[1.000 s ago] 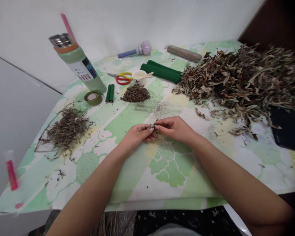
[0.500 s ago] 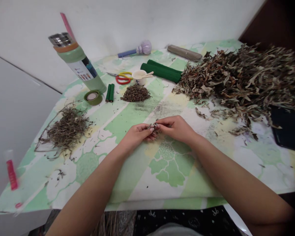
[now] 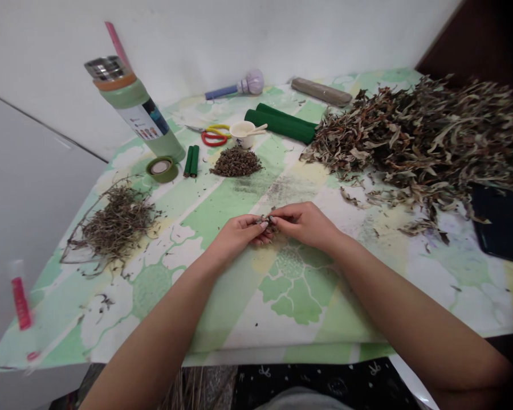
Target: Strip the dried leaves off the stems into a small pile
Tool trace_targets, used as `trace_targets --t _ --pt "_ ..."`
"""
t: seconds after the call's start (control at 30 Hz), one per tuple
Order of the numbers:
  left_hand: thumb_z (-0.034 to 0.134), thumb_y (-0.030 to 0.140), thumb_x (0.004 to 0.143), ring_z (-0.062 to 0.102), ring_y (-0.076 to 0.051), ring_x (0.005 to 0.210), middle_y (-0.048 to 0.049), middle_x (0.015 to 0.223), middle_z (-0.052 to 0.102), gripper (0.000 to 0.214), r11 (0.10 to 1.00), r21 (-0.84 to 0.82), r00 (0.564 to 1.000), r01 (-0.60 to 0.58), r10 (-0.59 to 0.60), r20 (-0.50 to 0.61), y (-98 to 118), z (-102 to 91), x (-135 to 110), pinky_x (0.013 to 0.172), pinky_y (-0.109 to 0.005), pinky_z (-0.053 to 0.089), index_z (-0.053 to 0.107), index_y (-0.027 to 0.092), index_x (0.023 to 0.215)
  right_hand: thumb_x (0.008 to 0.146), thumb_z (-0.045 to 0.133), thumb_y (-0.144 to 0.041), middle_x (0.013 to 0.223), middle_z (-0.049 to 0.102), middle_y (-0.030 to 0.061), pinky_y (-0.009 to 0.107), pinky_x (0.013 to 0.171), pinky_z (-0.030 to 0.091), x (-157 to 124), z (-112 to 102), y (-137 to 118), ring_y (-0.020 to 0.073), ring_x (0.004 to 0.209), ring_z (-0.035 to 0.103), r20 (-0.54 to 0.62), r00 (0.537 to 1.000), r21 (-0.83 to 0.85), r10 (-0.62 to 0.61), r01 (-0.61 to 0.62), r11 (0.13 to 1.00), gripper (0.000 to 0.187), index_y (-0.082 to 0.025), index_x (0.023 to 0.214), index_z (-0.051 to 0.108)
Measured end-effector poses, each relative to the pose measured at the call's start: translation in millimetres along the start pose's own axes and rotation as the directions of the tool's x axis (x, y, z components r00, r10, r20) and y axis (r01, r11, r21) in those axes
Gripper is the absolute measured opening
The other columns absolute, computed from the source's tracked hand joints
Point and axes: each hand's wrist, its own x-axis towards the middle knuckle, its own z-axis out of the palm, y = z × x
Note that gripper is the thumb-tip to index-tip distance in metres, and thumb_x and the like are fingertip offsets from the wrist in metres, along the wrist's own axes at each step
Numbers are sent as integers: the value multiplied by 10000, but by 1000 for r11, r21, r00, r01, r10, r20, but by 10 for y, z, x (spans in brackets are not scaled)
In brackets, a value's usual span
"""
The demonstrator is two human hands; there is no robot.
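Small dried leaves [image 3: 267, 220] sit between my two hands, over the middle of the table. My left hand [image 3: 241, 232] is closed on them, thumb on top and fingers curled below. My right hand [image 3: 301, 220] pinches the same bit of leaves from the right side, its fingertips meeting those of the left. The fingers hide most of what is held. Beyond the hands lies a small mound of dark crumbled plant matter [image 3: 236, 163]. To the right spreads a large heap of dried leaves [image 3: 410, 131], and to the left a pile of thin dry stems [image 3: 117, 222].
A green bottle [image 3: 141, 114] stands at the back left beside a tape roll [image 3: 161, 169] and two short green rolls [image 3: 191, 161]. Behind the mound are scissors [image 3: 216, 135], a small cup [image 3: 241, 134] and long green rolls [image 3: 282, 124]. A dark phone [image 3: 500, 222] lies far right.
My right hand's fingertips have shifted slightly at the leaves. Both hands stay in nearly the same place, and the objects around them have not moved.
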Motion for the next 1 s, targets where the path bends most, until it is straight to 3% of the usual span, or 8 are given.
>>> trace_targets --t 0.3,0.47,0.87,1.0 --pt "662 338 714 596 -94 608 -30 705 660 238 1000 0 1000 -7 7 15 -4 -10 4 577 -210 430 645 122 814 800 535 -279 809 714 34 224 605 451 -5 -12 -35 141 689 618 -2 1000 33 10 -10 999 244 -176 923 718" --pt "665 330 711 594 -89 604 -32 717 662 225 1000 1 1000 -5 4 28 -4 -9 3 583 -210 435 640 118 784 786 537 -248 775 710 27 216 572 441 -4 14 8 127 640 607 21 1000 50 9 -10 999 205 -177 856 716" --pt "671 342 700 596 -102 610 -43 713 662 254 999 30 1000 12 -12 9 12 -4 -5 588 -224 442 650 117 818 778 549 -269 806 708 40 232 617 455 0 -26 -32 148 710 615 -56 998 -13 20 -21 1000 227 -170 883 724" --pt "670 353 701 594 -104 613 -39 704 660 249 999 32 1000 -2 1 23 12 -3 -1 592 -226 445 651 123 796 770 563 -290 796 708 43 228 589 456 -8 -17 -44 139 668 612 11 999 46 30 -31 998 257 -165 938 711"
